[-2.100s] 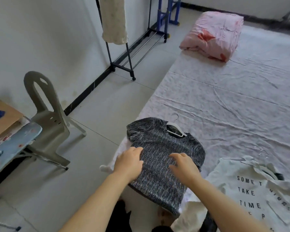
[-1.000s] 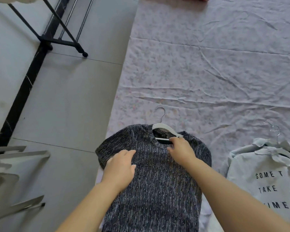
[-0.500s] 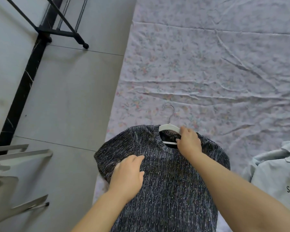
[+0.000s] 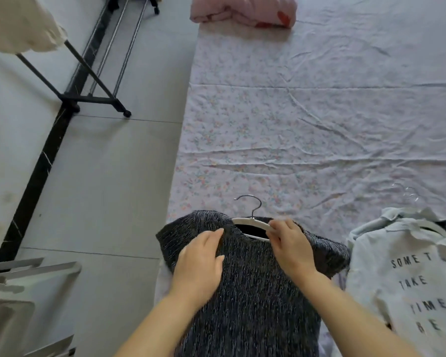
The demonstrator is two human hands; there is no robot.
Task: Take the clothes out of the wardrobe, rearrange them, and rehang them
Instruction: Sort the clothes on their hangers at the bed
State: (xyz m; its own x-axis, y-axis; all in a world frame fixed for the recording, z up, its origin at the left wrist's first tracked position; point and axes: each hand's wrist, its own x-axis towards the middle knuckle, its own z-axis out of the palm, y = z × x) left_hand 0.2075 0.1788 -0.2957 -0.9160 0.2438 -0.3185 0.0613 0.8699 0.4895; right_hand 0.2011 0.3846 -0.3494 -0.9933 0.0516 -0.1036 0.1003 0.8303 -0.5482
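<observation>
Dark knit top (image 4: pixel 255 292) flat on the bed, white hanger (image 4: pixel 252 222) in its collar

The top lies at the near left edge of the flowery sheet (image 4: pixel 294 124), with the hanger's metal hook poking out past the neckline. The left hand (image 4: pixel 201 261) rests flat on the top just left of the collar, fingers straight and close together. The right hand (image 4: pixel 291 246) pinches the hanger's arm at the collar's right side. Just right of the top is a pale printed shirt (image 4: pixel 410 274) (also on a hanger, partly cut off). Well beyond the top sits a folded pink quilt (image 4: pixel 242 9), and far off to its left there's a black clothes rack (image 4: pixel 88 99) on the floor.
</observation>
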